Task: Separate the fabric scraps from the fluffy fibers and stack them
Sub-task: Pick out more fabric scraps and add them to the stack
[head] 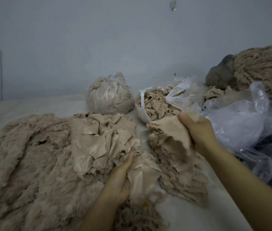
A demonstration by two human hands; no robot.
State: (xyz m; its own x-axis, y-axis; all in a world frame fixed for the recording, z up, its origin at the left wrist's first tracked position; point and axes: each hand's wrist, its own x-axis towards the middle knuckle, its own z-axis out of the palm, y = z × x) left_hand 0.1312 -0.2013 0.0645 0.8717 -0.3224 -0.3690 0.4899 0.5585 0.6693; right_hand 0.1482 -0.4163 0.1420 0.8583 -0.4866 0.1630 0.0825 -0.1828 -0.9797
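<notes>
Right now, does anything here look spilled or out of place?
Nothing looks spilled by accident. The open plastic bag brims with fibers, and the wall has a chipped patch; the rest is sorted piles.

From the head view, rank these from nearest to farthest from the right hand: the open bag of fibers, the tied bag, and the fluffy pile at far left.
From the right hand:
1. Open bag, just beyond its fingertips, left of them.
2. Tied bag, farther back and left, by the wall.
3. Fluffy pile, across the surface at far left.
</notes>
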